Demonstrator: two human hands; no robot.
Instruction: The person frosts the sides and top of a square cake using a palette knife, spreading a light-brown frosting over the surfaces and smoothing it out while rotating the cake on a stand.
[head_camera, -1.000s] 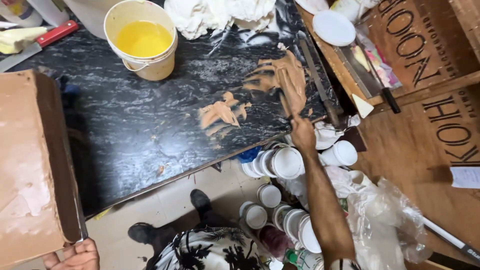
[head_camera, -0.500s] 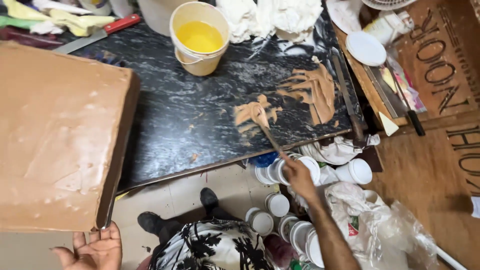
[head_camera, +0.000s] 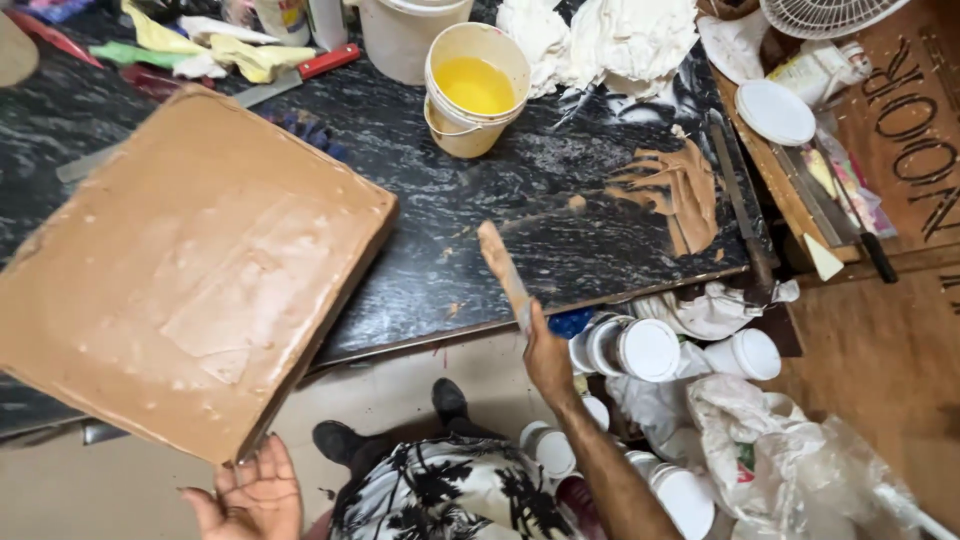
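the square slab (head_camera: 190, 270), already coated brown, is propped on the near left by the open left hand (head_camera: 250, 495), while more paste sits on the spatula (head_camera: 503, 272) gripped by the right hand (head_camera: 548, 352).

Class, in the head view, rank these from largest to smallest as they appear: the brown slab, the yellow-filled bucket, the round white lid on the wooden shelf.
1. Brown slab, by far the largest, though it is nearest the camera.
2. Bucket.
3. White lid.
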